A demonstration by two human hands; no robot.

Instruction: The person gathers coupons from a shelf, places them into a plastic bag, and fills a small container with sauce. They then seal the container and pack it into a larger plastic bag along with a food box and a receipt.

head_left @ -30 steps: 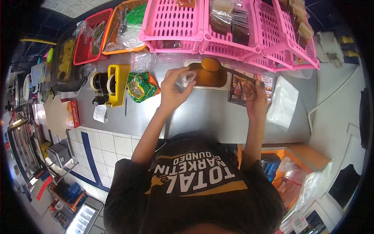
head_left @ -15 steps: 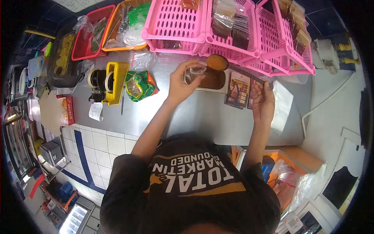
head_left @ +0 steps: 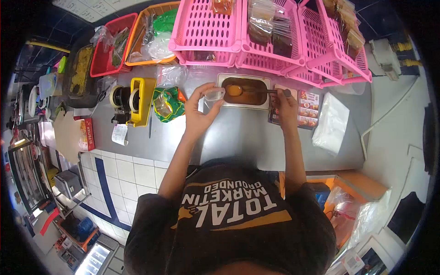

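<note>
A rectangular metal container (head_left: 266, 106) of brown-orange sauce stands on the steel counter. My right hand (head_left: 287, 108) is closed on the dark handle of a ladle (head_left: 235, 90), whose bowl sits in the sauce at the container's left part. At the container's left edge, my left hand (head_left: 201, 107) grips a small clear plastic bag (head_left: 214, 95) between thumb and fingers, with its mouth held open. Printed leaflets (head_left: 308, 109) lie under and beside my right hand. What the bag contains, if anything, cannot be made out.
Pink baskets (head_left: 208, 27) line the back, beside an orange basket (head_left: 137, 41) and a red basket (head_left: 95, 64). A yellow tape dispenser (head_left: 145, 103) and a green packet (head_left: 168, 104) stand left. Clear plastic sheets (head_left: 332, 123) lie right.
The ladle has gone from above the container's rim down into the sauce. My right hand has moved left along with it, while my left hand has shifted slightly left and down with the bag.
</note>
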